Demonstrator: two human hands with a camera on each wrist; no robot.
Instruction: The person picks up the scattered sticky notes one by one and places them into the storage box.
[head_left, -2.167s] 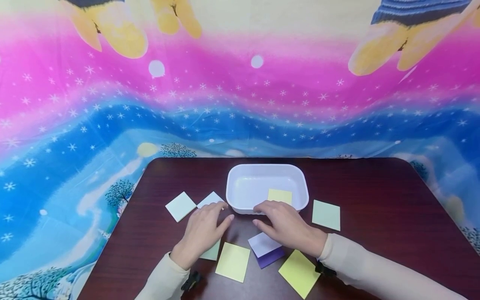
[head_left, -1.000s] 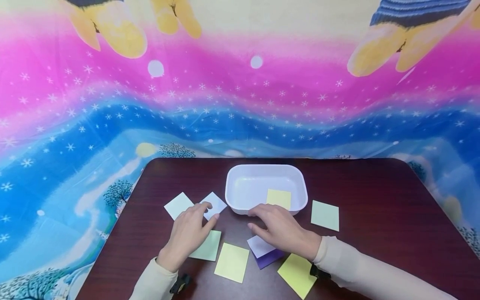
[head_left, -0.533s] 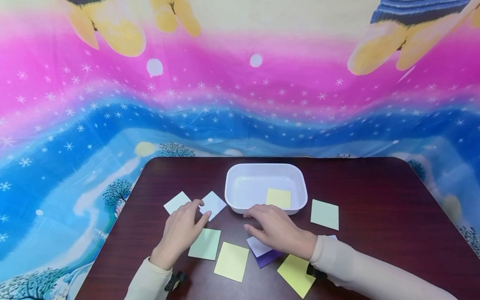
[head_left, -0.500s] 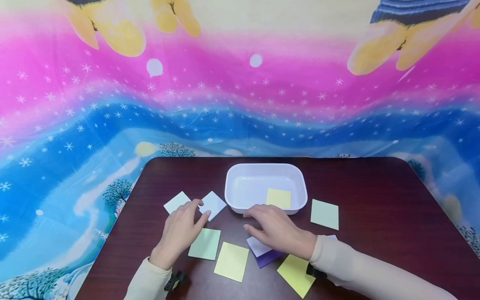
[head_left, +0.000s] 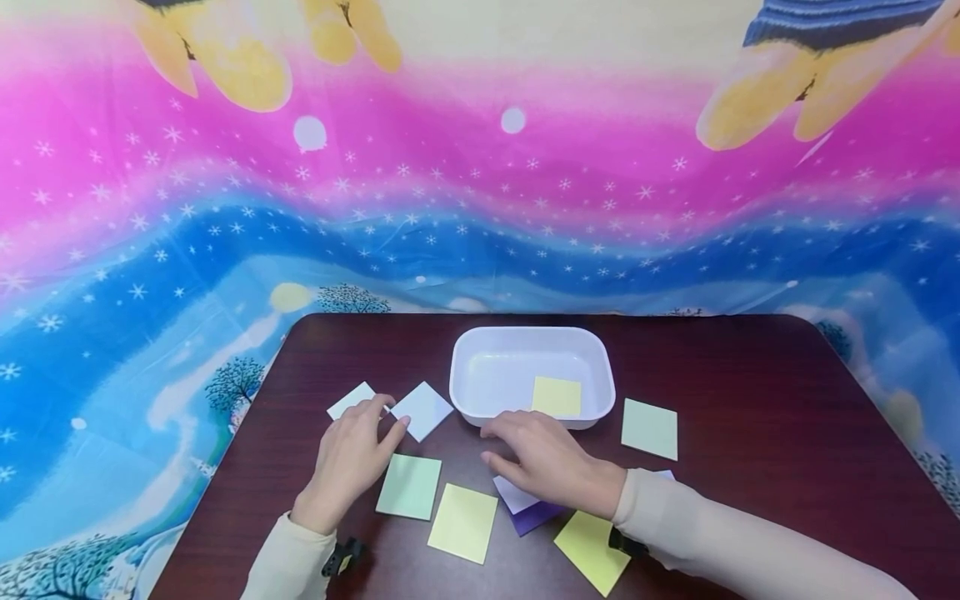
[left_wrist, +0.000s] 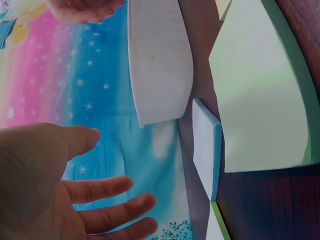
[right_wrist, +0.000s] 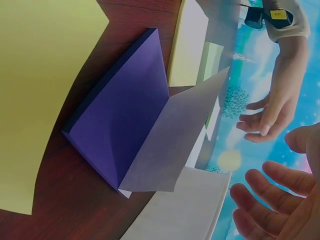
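Fingers spread and holding nothing, my left hand [head_left: 347, 467] hovers over the table's left side. Near it lie a pale blue-white note pad [head_left: 426, 412], a whitish pad [head_left: 348, 402] partly behind the fingers, and a light green pad [head_left: 410, 487]. My right hand [head_left: 553, 461], its fingers loosely bent and bare, is above a purple note pad [right_wrist: 120, 105] and before a white plastic tub [head_left: 491, 387]. In the right wrist view, the purple pad's lavender sheet [right_wrist: 175, 135] stands folded up. One pale yellow pad [head_left: 557, 397] lies in the tub.
A pale yellow pad [head_left: 462, 523] lies near the front middle. Under the right wrist is a brighter yellow pad [head_left: 591, 552]. A pale green pad [head_left: 649, 429] lies right of the tub on the dark table [head_left: 750, 400]. Printed cloth [head_left: 480, 192] hangs behind.
My left hand has drifted left and towards me, uncovering the blue-white and light green pads. My right hand has shifted slightly left. A lavender corner now shows beyond the right wrist. The pads stay put.
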